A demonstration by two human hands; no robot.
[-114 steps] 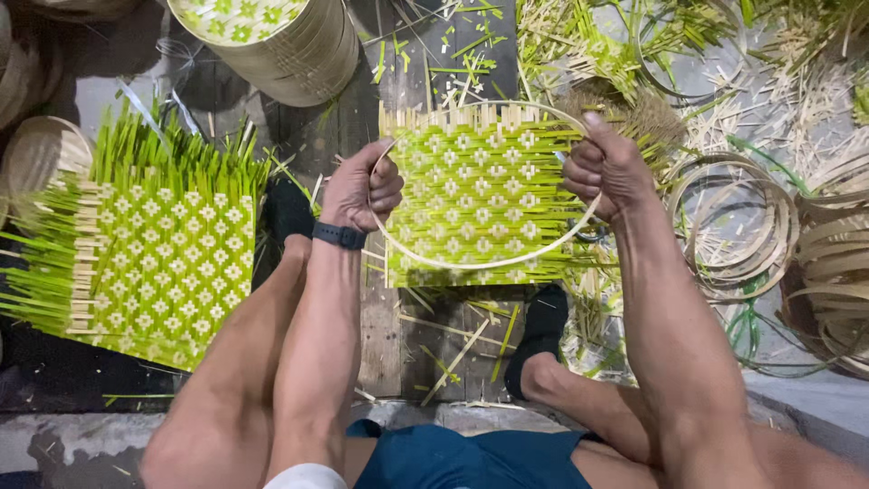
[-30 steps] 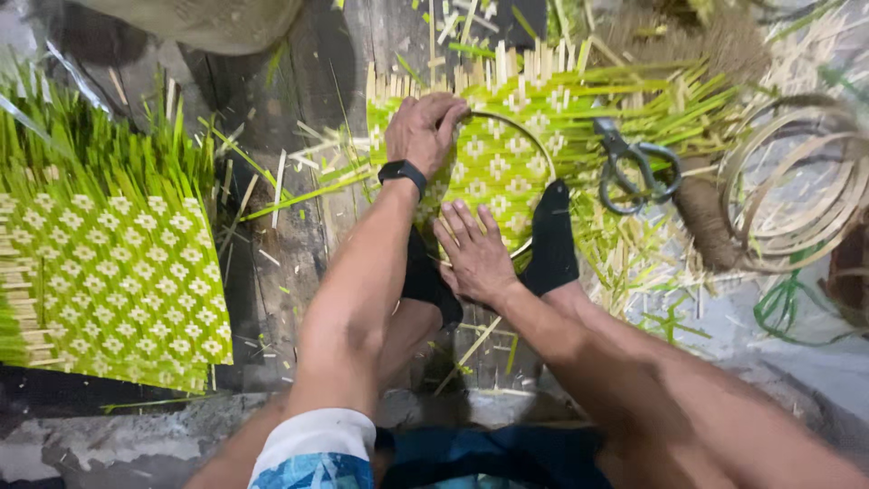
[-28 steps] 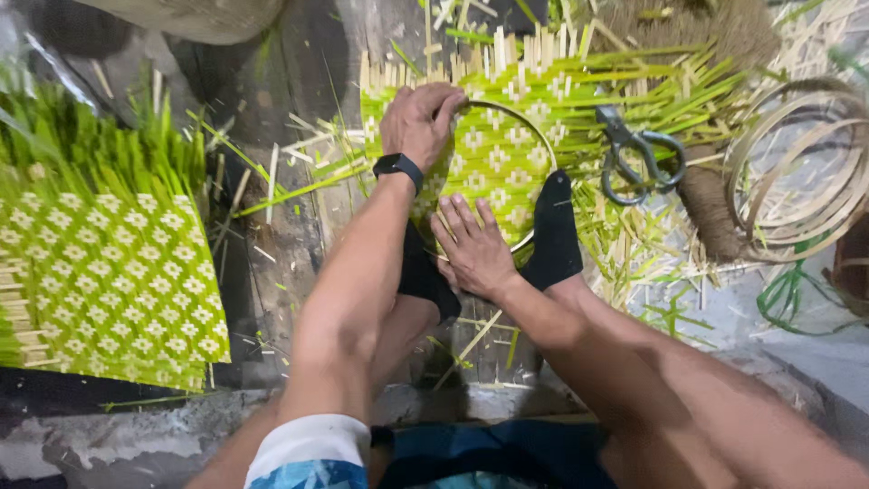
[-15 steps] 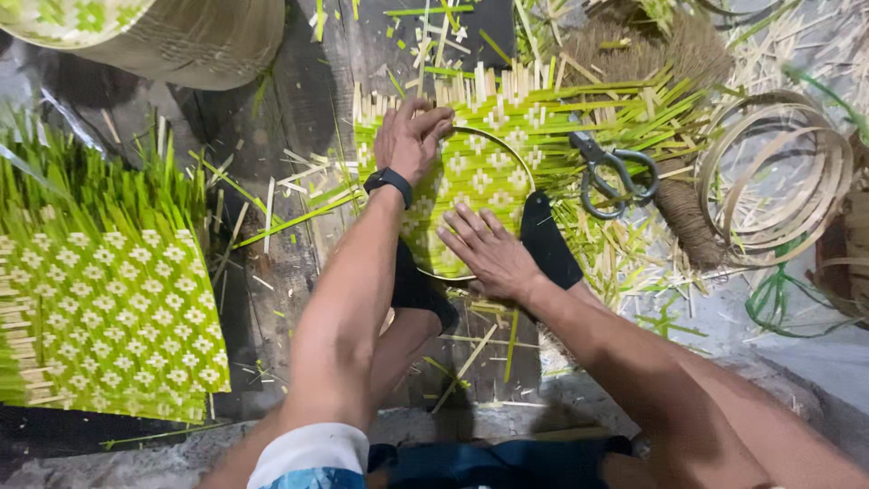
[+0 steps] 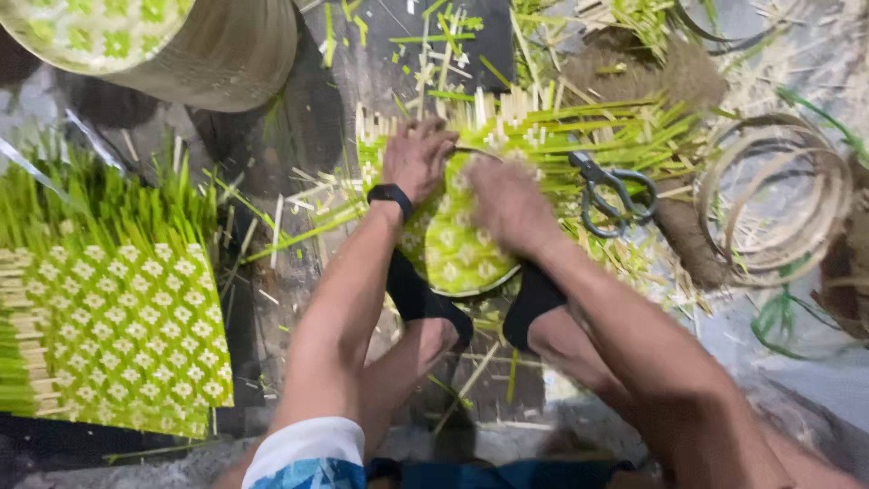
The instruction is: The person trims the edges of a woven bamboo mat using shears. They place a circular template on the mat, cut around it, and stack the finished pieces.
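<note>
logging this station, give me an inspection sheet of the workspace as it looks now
surface: dark floor, littered with strip offcuts
job's things: green woven mat with a hoop on it, pinned by both feet
clutter: scissors, coiled hoops, second woven mat, round basket
grippers: left hand pressing the mat's top edge; right hand on the weave, blurred
cables: nothing seen
surroundings: nothing seen

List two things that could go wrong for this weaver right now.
1. The open scissors lie right beside the right hand, which is blurred with motion; a sweep could catch the blades.
2. Both hands press the woven mat into the hoop, the left hand among stiff strip ends that may prick or snap.
</note>
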